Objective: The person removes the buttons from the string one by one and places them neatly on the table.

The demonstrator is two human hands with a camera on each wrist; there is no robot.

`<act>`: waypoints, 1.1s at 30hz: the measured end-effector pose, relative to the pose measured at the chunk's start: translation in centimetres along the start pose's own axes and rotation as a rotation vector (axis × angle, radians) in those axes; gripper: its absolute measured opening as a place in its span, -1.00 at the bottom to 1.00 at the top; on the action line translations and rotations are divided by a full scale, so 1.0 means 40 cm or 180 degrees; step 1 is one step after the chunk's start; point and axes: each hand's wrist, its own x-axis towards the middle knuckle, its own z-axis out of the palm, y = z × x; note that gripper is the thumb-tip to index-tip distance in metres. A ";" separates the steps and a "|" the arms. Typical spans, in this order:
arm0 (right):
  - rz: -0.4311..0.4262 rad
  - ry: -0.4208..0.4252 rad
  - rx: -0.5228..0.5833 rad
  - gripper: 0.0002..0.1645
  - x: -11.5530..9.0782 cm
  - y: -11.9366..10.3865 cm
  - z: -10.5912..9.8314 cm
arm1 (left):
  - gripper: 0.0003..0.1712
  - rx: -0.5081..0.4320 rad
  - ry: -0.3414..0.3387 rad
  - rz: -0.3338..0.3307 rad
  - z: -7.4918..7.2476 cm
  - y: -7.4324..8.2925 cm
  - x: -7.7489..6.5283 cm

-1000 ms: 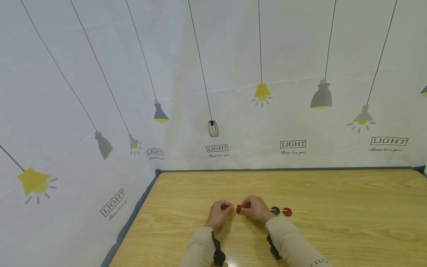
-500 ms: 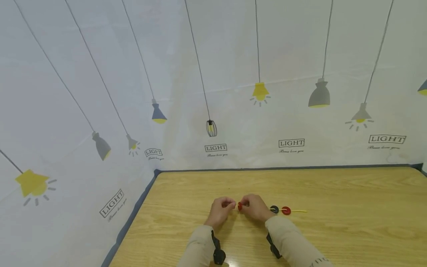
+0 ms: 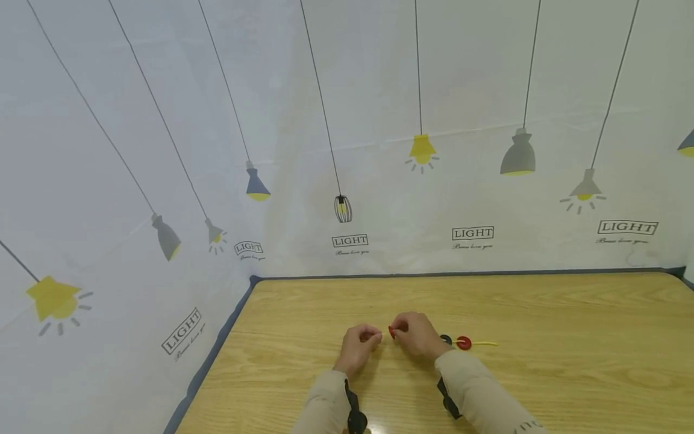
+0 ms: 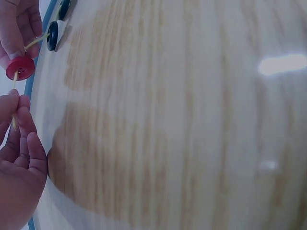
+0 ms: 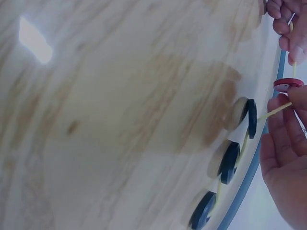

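My left hand (image 3: pixel 359 348) pinches the end of a yellow string (image 4: pixel 15 82), and a short tail pokes out below the fingertips in the left wrist view. My right hand (image 3: pixel 417 334) holds a red button (image 4: pixel 20 68) by its edge between thumb and fingers. The string runs through this button, which stands on edge between the two hands, just above the table. Behind the right hand the string carries on through several dark buttons (image 5: pixel 229 163), strung apart from each other. Part of that row is hidden by the right hand in the head view.
A second red button (image 3: pixel 463 343) lies on the wooden table (image 3: pixel 542 313) to the right, with a loose string tail (image 3: pixel 488 343) beyond it. White cloth walls (image 3: pixel 390 199) printed with lamps stand along the table's back and left.
My right hand has moved slightly away from me with the red button. The gap between that button and my left hand has widened, and a short length of string shows there.
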 end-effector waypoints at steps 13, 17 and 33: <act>-0.0208 -0.0118 -0.0027 -0.95 -0.003 0.011 -0.005 | -0.89 -0.0080 0.0295 0.0246 0.023 0.002 0.008; -0.0253 -0.0113 -0.0070 -0.95 -0.004 0.009 -0.008 | -0.88 -0.0118 0.0316 0.0237 0.026 0.002 0.008; -0.0031 -0.0105 0.0084 -0.93 -0.009 0.002 -0.021 | -0.82 -0.0309 0.0125 0.0180 0.020 0.093 -0.047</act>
